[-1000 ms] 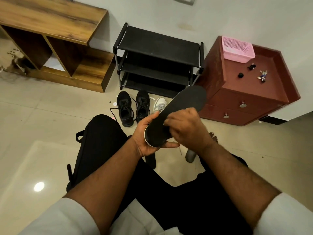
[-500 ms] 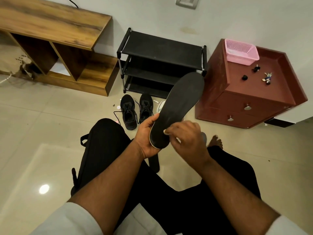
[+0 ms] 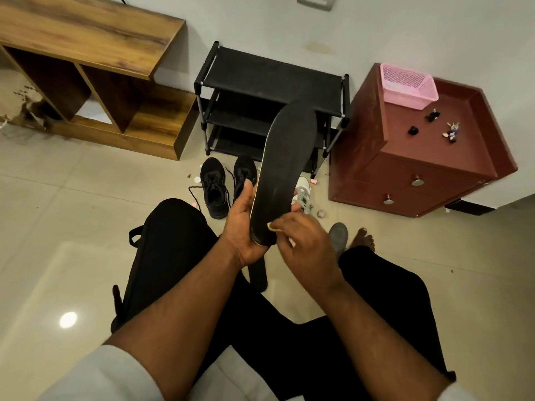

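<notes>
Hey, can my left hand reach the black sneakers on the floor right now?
Probably not yet: the left hand grips the black insole. The black sneakers stand uncovered on the floor past the knee, so putting the insole down should free the way.

Black insole (image 3: 285, 169), pink basket (image 3: 406, 86) (latticed), maroon cabinet (image 3: 428, 175).

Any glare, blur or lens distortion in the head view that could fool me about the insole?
Head view: one bright glare spot on the floor at lower left, away from the work; wide-angle bowing tilts the shoe rack and red cabinet; the insole, left hand and right hand look sharp and evenly lit.
</notes>
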`<state>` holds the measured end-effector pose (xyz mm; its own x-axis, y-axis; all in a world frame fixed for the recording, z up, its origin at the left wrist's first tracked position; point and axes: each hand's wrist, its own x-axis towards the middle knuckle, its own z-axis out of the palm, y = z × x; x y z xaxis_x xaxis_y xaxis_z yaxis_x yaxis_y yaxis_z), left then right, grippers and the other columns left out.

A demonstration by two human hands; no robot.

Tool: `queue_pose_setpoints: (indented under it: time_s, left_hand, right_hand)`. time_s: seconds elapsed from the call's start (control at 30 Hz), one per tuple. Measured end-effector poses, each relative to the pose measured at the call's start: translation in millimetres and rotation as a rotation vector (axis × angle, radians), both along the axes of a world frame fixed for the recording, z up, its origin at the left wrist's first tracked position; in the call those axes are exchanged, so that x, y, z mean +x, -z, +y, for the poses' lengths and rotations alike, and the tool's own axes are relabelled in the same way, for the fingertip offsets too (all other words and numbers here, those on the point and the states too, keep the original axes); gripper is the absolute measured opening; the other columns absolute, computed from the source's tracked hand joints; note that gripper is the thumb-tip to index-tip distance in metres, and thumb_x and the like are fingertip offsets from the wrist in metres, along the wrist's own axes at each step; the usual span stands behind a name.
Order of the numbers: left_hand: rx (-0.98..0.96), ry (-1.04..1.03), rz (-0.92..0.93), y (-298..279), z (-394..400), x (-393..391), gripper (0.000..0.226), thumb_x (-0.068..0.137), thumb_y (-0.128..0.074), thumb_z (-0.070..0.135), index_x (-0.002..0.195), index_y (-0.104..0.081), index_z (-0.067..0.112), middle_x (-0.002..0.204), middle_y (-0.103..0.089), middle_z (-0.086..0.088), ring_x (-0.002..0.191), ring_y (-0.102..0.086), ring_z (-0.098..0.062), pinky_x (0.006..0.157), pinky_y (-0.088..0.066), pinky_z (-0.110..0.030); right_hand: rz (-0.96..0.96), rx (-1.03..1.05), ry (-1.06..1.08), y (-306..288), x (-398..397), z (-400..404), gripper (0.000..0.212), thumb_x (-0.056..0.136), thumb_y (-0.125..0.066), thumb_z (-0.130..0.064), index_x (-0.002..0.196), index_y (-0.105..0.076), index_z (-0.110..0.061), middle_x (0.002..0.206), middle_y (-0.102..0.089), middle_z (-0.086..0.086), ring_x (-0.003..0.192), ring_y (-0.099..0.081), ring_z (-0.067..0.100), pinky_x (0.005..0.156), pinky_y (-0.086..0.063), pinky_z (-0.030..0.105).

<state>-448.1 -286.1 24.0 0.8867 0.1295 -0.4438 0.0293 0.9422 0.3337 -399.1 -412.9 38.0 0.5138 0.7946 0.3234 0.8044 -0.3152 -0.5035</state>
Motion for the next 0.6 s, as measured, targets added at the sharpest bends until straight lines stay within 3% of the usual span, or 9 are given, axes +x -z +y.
queue_pose_setpoints:
  time_s: [0.1, 0.23, 0.43, 0.6]
  left_hand:
    - [0.011, 0.004, -0.006, 3.1, -1.1, 0.6, 0.081, 0.088, -0.04, 0.066, 0.133, -0.057, 0.002, 0.129, -0.059, -0.018, 0.121, -0.056, -0.029, 0.113, -0.035, -0.042]
    - [-0.019, -0.013, 0.001, 4.1, 3.7, -0.2, 0.081, 0.09, -0.041, 0.066, 0.129, -0.057, -0.002, 0.108, -0.063, -0.017, 0.097, -0.061, -0.022, 0.094, -0.049, -0.032]
    - [-0.052, -0.069, 0.034, -0.7, 3.0, -2.6, 0.071, 0.089, -0.046, 0.062, 0.121, -0.066, 0.002, 0.107, -0.067, -0.013, 0.092, -0.062, -0.022, 0.077, -0.058, -0.035]
    - [-0.055, -0.057, 0.054, 2.5, -2.0, -1.5, 0.078, 0.087, -0.048, 0.063, 0.136, -0.052, 0.002, 0.109, -0.063, -0.013, 0.094, -0.06, -0.021, 0.085, -0.052, -0.033]
  right_hand:
    - [0.017, 0.016, 0.053, -2.0, 11.8, 4.2, 0.016, 0.083, -0.065, -0.001, 0.097, -0.072, -0.006, 0.093, -0.068, 0.006, 0.087, -0.063, 0.017, 0.081, -0.053, 0.027]
    - [0.071, 0.004, -0.074, -2.7, -24.2, 9.3, 0.019, 0.082, -0.063, -0.003, 0.098, -0.072, -0.009, 0.094, -0.066, 0.005, 0.086, -0.061, 0.014, 0.079, -0.052, 0.024]
    - [0.028, 0.028, -0.039, 1.3, -13.4, 11.6, 0.021, 0.08, -0.066, 0.001, 0.098, -0.071, -0.007, 0.096, -0.065, 0.006, 0.09, -0.06, 0.017, 0.083, -0.049, 0.024]
    - [0.012, 0.048, -0.093, -1.5, -19.8, 7.1, 0.017, 0.08, -0.066, 0.002, 0.094, -0.072, -0.005, 0.092, -0.066, 0.008, 0.086, -0.06, 0.018, 0.078, -0.051, 0.029]
